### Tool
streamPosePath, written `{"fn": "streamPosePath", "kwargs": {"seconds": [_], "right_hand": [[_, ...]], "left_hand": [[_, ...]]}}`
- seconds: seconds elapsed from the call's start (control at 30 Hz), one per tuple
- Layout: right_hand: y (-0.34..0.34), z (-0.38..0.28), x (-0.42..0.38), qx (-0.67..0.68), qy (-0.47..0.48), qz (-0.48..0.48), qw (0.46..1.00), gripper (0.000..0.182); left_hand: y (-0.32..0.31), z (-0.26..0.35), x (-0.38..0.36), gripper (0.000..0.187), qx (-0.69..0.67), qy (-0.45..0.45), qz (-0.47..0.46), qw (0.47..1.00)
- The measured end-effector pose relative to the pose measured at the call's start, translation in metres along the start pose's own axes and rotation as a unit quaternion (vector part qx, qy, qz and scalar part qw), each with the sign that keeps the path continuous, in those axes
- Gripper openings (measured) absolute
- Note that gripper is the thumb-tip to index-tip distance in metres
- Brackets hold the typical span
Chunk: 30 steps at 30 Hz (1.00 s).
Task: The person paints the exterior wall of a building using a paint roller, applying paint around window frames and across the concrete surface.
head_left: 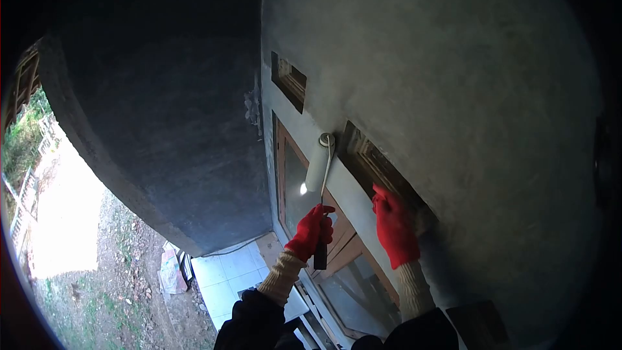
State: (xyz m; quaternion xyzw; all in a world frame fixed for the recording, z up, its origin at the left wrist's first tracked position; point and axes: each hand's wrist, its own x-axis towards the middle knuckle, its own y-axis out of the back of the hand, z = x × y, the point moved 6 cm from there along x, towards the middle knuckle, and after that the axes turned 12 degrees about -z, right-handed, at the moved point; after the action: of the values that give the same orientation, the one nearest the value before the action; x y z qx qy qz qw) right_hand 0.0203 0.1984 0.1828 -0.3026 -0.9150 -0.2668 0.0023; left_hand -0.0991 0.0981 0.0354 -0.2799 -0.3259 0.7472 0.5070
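My left hand [312,232], in a red glove, is closed round the dark handle of a paint roller [317,167]. The roller's pale sleeve lies against the narrow strip of wall between two openings, its metal frame running down to my grip. To the right, my right hand [394,227], also red-gloved, is at the lower part of a recessed wall opening [372,159]. Its fingers are bent together over the opening's edge; the fingertips are partly hidden. Around both hands is a grey plastered wall [466,104], with darker, uneven patches.
A smaller opening [289,82] sits further up the wall. Below are a wooden-framed glass door [350,246] and white floor tiles [233,269]. A dark curved wall [168,129] stands at left; beyond it lies gravelly ground [129,285] with a crumpled sack [172,271].
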Motion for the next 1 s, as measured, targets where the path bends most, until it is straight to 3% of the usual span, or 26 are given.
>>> {"fn": "streamPosePath", "kwargs": {"seconds": [0.03,0.1,0.27,0.43,0.5,0.7,1.0], "right_hand": [[-0.006,0.006,0.024,-0.003,0.000,-0.003,1.000,0.030],[-0.018,0.009,0.067,-0.215,0.097,0.024,0.971,0.029],[-0.026,0.029,0.136,-0.291,0.081,0.013,0.953,0.020],[-0.032,0.018,0.151,-0.365,0.031,-0.020,0.930,0.015],[-0.037,0.018,0.148,-0.426,0.111,-0.013,0.898,0.015],[-0.046,0.009,0.144,-0.458,0.151,0.041,0.875,0.021],[-0.046,-0.002,0.146,-0.445,0.036,0.047,0.894,0.013]], "left_hand": [[0.005,0.006,0.004,0.036,-0.001,0.004,-0.005,1.000],[0.017,0.021,0.014,0.036,-0.006,0.005,-0.010,1.000],[0.044,0.050,0.036,0.035,-0.012,-0.002,-0.031,0.999],[0.070,0.081,0.059,0.035,-0.016,-0.021,-0.031,0.999],[0.085,0.093,0.073,0.036,-0.021,-0.020,-0.039,0.999],[0.126,0.142,0.111,0.035,-0.001,-0.036,-0.017,0.999],[0.209,0.236,0.205,0.038,0.001,-0.112,-0.008,0.994]]}}
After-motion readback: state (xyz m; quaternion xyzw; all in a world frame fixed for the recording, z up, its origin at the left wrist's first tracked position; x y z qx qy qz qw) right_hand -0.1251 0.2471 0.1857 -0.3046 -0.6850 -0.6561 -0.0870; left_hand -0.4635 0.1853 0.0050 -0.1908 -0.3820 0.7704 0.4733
